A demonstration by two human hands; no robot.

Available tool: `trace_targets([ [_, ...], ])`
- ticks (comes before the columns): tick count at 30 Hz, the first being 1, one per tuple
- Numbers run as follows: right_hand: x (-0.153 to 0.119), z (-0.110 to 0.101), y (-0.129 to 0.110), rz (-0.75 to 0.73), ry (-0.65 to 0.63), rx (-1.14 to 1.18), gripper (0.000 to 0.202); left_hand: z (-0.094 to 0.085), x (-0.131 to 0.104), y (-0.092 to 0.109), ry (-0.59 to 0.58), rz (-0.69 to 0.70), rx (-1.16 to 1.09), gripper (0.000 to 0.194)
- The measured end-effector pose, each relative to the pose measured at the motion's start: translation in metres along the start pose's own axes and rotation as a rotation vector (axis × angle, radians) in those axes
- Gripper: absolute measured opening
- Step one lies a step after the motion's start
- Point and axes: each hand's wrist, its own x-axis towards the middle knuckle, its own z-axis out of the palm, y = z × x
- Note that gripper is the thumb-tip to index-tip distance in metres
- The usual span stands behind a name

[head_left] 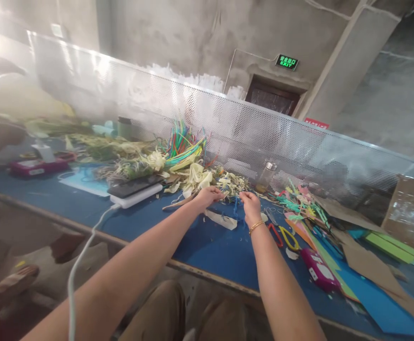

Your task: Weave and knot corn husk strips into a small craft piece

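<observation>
Blue flat-topped table (214, 258), brown front edge. Directly on it: white rectangular flat device (136, 198), loose heap of cream scraps (233, 183), pale cream flat strip (221, 219), glossy purple box (319, 269), bright blue flat sheet (377, 305).

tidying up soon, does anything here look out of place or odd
The white cable hangs off the front of the blue table, crossing the left forearm in this view, so it might snag. A pale strip lies loose in front of the heap of scraps. No damage is visible.
</observation>
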Motion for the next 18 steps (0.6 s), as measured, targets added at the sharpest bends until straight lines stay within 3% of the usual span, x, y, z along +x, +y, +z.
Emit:
trace_targets([
  [7,-0.011,0.014,0.001,0.009,-0.346,0.025,0.034,0.0,0.0,-0.003,-0.075,0.015,0.032,0.037],
  [13,-0.011,0.02,0.007,0.005,-0.335,-0.01,0.03,-0.001,-0.001,-0.003,-0.127,0.016,0.108,0.037],
  [18,-0.01,0.017,0.005,0.048,-0.319,-0.055,0.029,-0.004,-0.001,0.001,-0.1,0.035,0.077,0.039],
])
